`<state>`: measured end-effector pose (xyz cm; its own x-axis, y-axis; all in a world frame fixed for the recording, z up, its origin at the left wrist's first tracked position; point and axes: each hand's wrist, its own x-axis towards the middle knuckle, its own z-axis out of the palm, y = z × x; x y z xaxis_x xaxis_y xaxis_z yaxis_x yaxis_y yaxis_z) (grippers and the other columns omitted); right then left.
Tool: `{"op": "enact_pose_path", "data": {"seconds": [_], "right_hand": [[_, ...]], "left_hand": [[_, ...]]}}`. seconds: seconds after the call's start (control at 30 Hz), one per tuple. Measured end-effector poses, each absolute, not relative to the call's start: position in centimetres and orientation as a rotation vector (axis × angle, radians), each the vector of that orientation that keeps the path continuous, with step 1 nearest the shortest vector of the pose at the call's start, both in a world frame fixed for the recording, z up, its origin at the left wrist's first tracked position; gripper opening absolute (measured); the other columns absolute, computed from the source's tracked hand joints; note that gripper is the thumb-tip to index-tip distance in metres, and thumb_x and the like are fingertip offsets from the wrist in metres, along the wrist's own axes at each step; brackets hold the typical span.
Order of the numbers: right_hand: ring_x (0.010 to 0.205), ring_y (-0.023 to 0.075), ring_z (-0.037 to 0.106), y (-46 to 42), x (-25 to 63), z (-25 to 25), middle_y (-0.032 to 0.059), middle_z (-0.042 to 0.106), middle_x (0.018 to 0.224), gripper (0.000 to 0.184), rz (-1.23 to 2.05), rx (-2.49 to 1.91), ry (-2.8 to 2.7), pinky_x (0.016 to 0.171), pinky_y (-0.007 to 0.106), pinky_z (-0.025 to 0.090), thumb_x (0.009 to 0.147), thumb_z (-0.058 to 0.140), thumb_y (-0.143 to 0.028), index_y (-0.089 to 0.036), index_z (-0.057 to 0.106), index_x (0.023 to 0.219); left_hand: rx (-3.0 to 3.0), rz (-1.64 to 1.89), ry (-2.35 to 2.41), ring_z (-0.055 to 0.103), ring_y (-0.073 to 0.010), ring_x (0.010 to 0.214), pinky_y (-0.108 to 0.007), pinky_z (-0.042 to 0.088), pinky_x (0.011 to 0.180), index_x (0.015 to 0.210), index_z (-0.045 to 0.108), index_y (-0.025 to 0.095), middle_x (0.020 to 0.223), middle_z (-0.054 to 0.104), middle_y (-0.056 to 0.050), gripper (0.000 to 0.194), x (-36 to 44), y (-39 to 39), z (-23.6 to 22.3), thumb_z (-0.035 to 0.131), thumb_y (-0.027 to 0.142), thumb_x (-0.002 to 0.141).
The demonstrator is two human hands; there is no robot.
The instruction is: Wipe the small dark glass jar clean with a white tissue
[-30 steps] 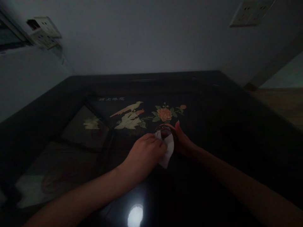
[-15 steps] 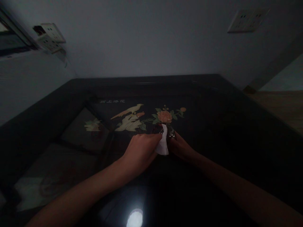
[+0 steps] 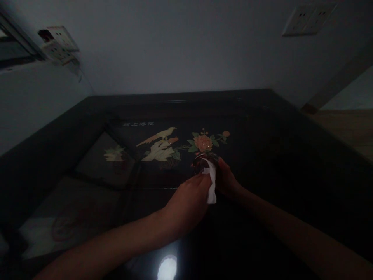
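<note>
In dim light, my left hand (image 3: 189,200) pinches a white tissue (image 3: 211,182) and presses it against a small clear glass (image 3: 204,161). My right hand (image 3: 227,179) is wrapped round the glass from the right side and holds it just above the dark glossy table (image 3: 276,167). The tissue hangs down between my two hands. Most of the glass is hidden by my fingers and the tissue.
The table top has an inlaid picture of a bird (image 3: 159,144) and an orange flower (image 3: 203,142) just beyond my hands. Wall sockets sit at the upper left (image 3: 58,42) and upper right (image 3: 309,17). A lamp's reflection (image 3: 166,268) glares near the front edge.
My left hand has shifted right and nearer with the tissue, which now hangs lower along the glass. My right hand has stayed on the glass.
</note>
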<state>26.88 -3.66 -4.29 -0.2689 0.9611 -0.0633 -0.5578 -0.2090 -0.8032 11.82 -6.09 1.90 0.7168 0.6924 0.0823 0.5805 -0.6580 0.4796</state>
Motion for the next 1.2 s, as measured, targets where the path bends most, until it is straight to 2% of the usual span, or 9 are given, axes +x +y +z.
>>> {"op": "enact_pose_path", "data": {"seconds": [0.17,0.33,0.5,0.67,0.77,0.93,1.07,1.2], "right_hand": [[0.087,0.0242,0.067,-3.7,26.9,-3.8,0.0058,0.072,0.089,0.063,1.754,-0.712,-0.780,0.083,0.038,0.049,0.075,0.053,-0.069,-0.021,0.059,0.115],[0.097,0.0269,0.064,-3.7,26.9,-3.2,0.0085,0.070,0.098,0.068,1.849,-0.671,-0.780,0.085,0.041,0.049,0.074,0.050,-0.072,-0.019,0.058,0.116],[0.092,0.0257,0.064,-3.6,26.9,-3.0,0.0097,0.070,0.099,0.069,1.932,-0.637,-0.831,0.073,0.036,0.051,0.072,0.052,-0.072,-0.018,0.060,0.113],[0.082,0.0231,0.065,-3.6,26.6,-3.0,0.0099,0.070,0.097,0.071,1.946,-0.637,-0.870,0.059,0.029,0.049,0.071,0.052,-0.074,-0.018,0.061,0.113],[0.085,0.0235,0.065,-3.6,26.6,-3.2,0.0095,0.070,0.097,0.071,1.920,-0.638,-0.868,0.064,0.031,0.050,0.072,0.049,-0.075,-0.019,0.061,0.113],[0.094,0.0263,0.065,-3.7,26.8,-3.2,0.0086,0.070,0.099,0.068,1.934,-0.643,-0.849,0.080,0.039,0.051,0.071,0.055,-0.073,-0.020,0.061,0.113],[0.098,0.0270,0.064,-3.8,26.8,-2.6,0.0083,0.070,0.100,0.069,1.933,-0.635,-0.847,0.085,0.041,0.050,0.068,0.057,-0.073,-0.021,0.060,0.113],[0.096,0.0262,0.065,-3.8,26.9,-2.6,0.0076,0.070,0.095,0.069,1.904,-0.666,-0.883,0.085,0.040,0.049,0.070,0.056,-0.073,-0.020,0.059,0.114]], "left_hand": [[2.790,0.405,0.826,0.059,-0.0215,0.107,-0.034,0.046,0.099,0.114,0.050,0.008,0.111,0.063,-0.012,0.032,12.0,-6.6,1.7,0.042,0.002,0.084],[3.076,0.364,0.879,0.061,-0.0240,0.107,-0.039,0.046,0.101,0.123,0.049,0.003,0.113,0.064,-0.014,0.036,11.7,-7.0,2.0,0.045,0.009,0.088],[3.265,0.296,1.054,0.060,-0.0241,0.110,-0.043,0.042,0.105,0.118,0.057,0.004,0.113,0.065,-0.012,0.033,11.0,-7.5,2.7,0.042,0.007,0.088],[3.313,0.206,1.060,0.055,-0.0223,0.117,-0.043,0.033,0.112,0.118,0.058,0.007,0.118,0.064,-0.011,0.035,10.3,-7.2,3.5,0.039,0.007,0.089],[3.315,0.161,1.026,0.053,-0.0237,0.120,-0.043,0.033,0.112,0.120,0.057,0.005,0.120,0.063,-0.013,0.036,10.3,-7.1,3.6,0.039,0.007,0.089],[3.265,0.175,0.999,0.057,-0.0272,0.114,-0.040,0.040,0.106,0.119,0.055,-0.001,0.115,0.064,-0.018,0.035,11.1,-7.2,3.2,0.045,0.006,0.086],[3.066,0.163,0.994,0.062,-0.0248,0.103,-0.039,0.046,0.099,0.113,0.056,0.005,0.108,0.066,-0.014,0.029,11.6,-7.1,3.0,0.045,0.006,0.087],[2.810,0.152,0.926,0.062,-0.0240,0.101,-0.039,0.048,0.096,0.110,0.054,0.009,0.109,0.065,-0.012,0.028,11.6,-6.9,3.4,0.047,0.006,0.084]]}}
